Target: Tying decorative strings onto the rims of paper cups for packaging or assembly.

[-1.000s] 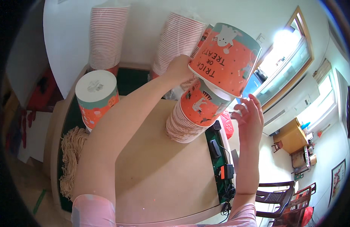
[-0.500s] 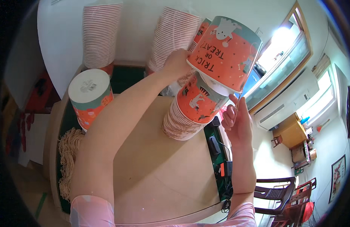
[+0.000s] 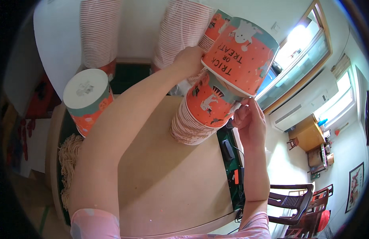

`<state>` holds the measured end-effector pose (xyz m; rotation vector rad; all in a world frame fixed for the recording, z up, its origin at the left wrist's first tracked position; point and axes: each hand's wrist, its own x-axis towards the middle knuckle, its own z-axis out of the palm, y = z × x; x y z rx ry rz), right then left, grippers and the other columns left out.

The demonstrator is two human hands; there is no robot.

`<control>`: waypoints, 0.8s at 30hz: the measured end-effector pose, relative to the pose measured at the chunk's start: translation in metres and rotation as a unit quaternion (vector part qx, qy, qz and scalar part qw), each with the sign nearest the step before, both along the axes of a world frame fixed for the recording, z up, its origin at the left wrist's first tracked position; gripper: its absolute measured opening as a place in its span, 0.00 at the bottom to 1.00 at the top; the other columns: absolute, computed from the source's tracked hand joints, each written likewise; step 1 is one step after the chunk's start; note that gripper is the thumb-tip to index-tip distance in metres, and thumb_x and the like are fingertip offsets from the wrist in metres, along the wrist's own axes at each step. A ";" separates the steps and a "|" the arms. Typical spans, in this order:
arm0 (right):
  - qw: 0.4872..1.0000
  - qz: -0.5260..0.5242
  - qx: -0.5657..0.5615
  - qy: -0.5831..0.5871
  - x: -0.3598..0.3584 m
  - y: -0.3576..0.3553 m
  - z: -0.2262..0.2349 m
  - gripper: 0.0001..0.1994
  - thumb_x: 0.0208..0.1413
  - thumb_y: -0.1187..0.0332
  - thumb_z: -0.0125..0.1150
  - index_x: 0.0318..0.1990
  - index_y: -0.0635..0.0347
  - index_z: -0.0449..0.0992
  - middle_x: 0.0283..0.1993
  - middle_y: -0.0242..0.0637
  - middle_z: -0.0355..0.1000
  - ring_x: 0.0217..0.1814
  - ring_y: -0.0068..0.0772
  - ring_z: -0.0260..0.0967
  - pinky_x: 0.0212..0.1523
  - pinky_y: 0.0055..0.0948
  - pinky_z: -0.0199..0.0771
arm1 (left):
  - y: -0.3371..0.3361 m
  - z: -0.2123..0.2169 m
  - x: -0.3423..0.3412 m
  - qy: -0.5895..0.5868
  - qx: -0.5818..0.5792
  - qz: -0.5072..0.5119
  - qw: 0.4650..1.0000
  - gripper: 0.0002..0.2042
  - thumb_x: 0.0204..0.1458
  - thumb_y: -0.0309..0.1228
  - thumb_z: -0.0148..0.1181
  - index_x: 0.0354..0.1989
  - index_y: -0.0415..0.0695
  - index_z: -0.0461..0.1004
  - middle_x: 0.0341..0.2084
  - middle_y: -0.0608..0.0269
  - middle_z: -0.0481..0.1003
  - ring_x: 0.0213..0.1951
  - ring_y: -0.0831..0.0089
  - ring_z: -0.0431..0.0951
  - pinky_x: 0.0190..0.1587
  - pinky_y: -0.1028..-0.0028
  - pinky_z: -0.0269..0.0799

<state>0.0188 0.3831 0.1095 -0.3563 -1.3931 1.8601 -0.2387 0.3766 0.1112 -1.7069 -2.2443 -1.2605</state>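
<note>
An upside-down orange paper bucket (image 3: pixel 241 59) with a grey-green band and a white dog print is held tilted over a stack of matching upturned buckets (image 3: pixel 208 104). My left hand (image 3: pixel 190 61) grips its rim on the left side, with the fingertips hidden behind it. At the rim's lower right corner, my right hand (image 3: pixel 248 115) has thumb and fingers pinched together; what lies between them is too small to make out. Left of my left forearm, another upturned bucket (image 3: pixel 86 93) shows its white base. A bundle of beige cords (image 3: pixel 68 159) lies below it.
The stacks stand on a beige tabletop (image 3: pixel 172 179) with green side strips. Tall columns of nested buckets (image 3: pixel 100 34) in clear wrap rise at the back, with another column (image 3: pixel 178 34) beside them. Dark devices and cables (image 3: pixel 228 149) line the right edge. Wooden chairs (image 3: pixel 292 203) stand beyond.
My right hand's fingers have come up to the bucket's rim and closed into a pinch. The held bucket has shifted slightly right, with my left hand still on its rim.
</note>
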 end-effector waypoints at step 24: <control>0.953 0.056 0.032 -0.295 0.025 -0.005 -0.067 0.13 0.63 0.65 0.47 0.32 0.64 0.72 0.22 0.35 0.69 0.20 0.24 0.67 0.23 0.22 0.68 | -0.024 -0.080 -0.008 0.045 -0.182 0.052 0.981 0.10 0.49 0.35 0.58 0.37 0.45 0.78 0.34 0.50 0.78 0.39 0.53 0.78 0.41 0.59 0.74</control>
